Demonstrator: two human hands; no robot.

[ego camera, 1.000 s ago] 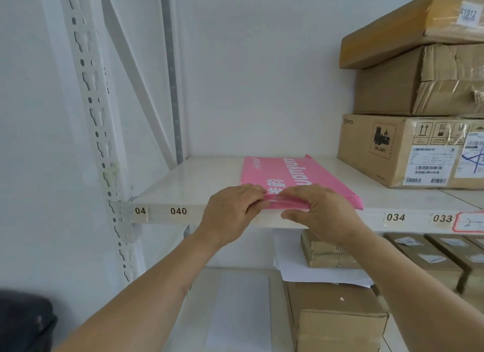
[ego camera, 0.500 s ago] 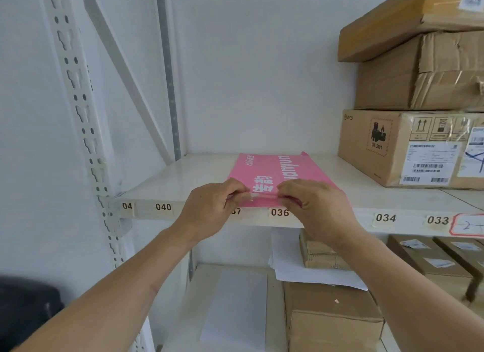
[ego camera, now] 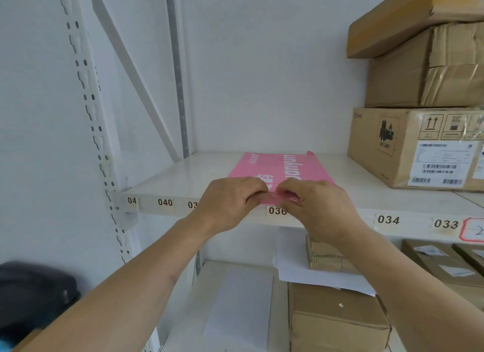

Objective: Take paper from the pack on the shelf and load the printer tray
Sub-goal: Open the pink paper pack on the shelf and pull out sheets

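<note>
A flat pink paper pack (ego camera: pixel 275 165) with white lettering lies on the white shelf (ego camera: pixel 167 181), its near end at the shelf's front edge. My left hand (ego camera: pixel 227 202) and my right hand (ego camera: pixel 317 207) meet at that near end, each pinching the pink wrapper between thumb and fingers. The wrapper is crumpled between my fingertips. No printer is in view.
Three stacked cardboard boxes (ego camera: pixel 421 147) fill the shelf's right side. Below, on the lower shelf, sit more cardboard boxes (ego camera: pixel 337 317), loose white sheets (ego camera: pixel 309 270) and a white sheet (ego camera: pixel 241 304). A perforated upright (ego camera: pixel 91 121) stands at left; a dark object (ego camera: pixel 31 296) is at bottom left.
Both hands have shifted left along the pack's near edge and drawn closer together; the pack's near end now sits further left on the shelf front.
</note>
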